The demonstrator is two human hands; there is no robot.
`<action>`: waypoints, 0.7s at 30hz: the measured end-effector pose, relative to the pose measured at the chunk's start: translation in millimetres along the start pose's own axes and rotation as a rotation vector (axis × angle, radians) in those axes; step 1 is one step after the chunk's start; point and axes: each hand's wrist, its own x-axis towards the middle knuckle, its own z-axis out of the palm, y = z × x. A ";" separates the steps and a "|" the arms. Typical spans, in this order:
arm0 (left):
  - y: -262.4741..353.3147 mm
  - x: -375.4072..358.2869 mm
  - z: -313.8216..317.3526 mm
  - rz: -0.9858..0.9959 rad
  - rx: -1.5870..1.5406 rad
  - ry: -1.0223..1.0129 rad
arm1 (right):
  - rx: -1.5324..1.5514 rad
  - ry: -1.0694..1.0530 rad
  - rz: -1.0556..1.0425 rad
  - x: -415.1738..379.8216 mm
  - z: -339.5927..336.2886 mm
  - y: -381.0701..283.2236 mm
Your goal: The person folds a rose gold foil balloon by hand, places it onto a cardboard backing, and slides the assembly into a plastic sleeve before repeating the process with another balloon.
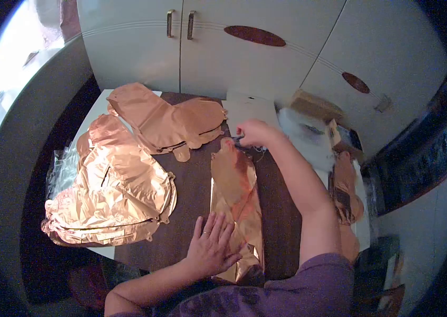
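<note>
A rose-gold foil balloon (234,177), flat and folded into a long strip, lies on the dark brown tabletop (186,185) in front of me. My left hand (213,240) is spread flat on its near part, fingers apart, with a ring on one finger. At the strip's far end my right hand (255,133) is closed round a small dark thing (238,141), whose kind I cannot make out. That thing touches or sits right beside the balloon's tip.
Flat foil balloons lie in a crinkled pile (123,185) on the left and another stack (168,119) behind. A cardboard box (316,105), clear plastic (300,127) and more foil (345,185) are at the right. White cabinets (255,68) stand behind the table.
</note>
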 end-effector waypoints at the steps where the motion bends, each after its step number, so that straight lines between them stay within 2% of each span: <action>1: 0.0 -0.1 0.3 0.001 0.003 0.004 | -0.014 0.112 -0.091 -0.6 6.0 -1.2; 2: 0.1 -0.5 0.4 0.002 0.006 0.007 | -0.028 0.223 -0.182 -0.6 10.1 -3.0; 5: 0.6 -3.8 2.0 0.003 0.016 0.012 | -0.167 0.116 -0.121 3.2 10.5 -16.7; 8: 1.3 -9.1 -1.0 -0.011 0.006 0.003 | -0.132 0.126 -0.090 10.5 23.7 -6.5; 11: 0.1 -14.8 -1.9 -0.017 -0.062 -0.029 | -0.107 0.090 0.058 6.3 23.1 -3.3; 14: -1.4 -16.9 2.4 -0.003 -0.103 -0.014 | -0.060 0.175 -0.052 -5.1 19.4 1.9; 17: -2.4 -16.3 2.9 -0.002 -0.099 -0.018 | 0.155 0.158 0.123 -7.8 7.9 7.0; 21: 3.6 -13.7 -3.6 -0.019 0.020 -0.028 | 0.138 0.342 0.309 18.2 16.9 45.6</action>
